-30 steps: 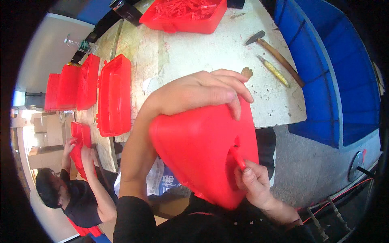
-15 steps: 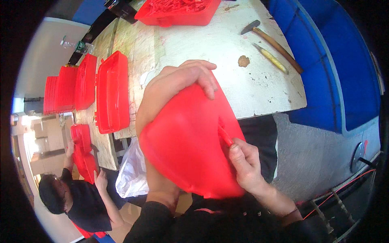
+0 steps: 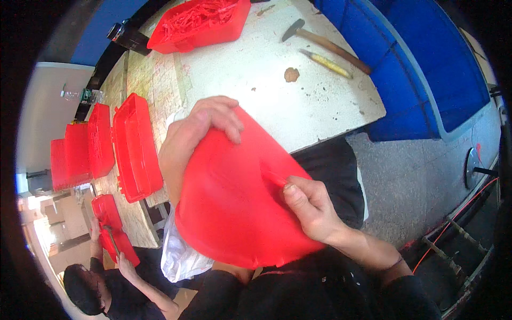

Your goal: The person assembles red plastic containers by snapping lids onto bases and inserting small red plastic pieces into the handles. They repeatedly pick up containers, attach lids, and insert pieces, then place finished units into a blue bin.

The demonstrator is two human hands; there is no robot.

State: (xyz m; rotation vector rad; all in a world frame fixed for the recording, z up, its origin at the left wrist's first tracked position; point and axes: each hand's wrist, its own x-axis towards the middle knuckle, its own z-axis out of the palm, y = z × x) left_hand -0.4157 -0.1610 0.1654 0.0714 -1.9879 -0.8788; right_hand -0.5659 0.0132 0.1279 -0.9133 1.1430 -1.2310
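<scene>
Right now, a big red plastic part [image 3: 234, 208] is held up over the lap, close to the edge of the white table [image 3: 266, 101]. It is gripped at its top edge by the left hand [image 3: 200, 130], with the fingers curled over the rim. A thin red strip sticking out of the part is pinched by the right hand [image 3: 309, 205], finger and thumb pressed together on it. The strip is not off yet, so the trimming looks only partly done. Red scraps are piled in a red bin [image 3: 200, 24]. More red parts [image 3: 136, 146] are lined up on the table. A hammer [image 3: 325, 42] lies untouched.
</scene>
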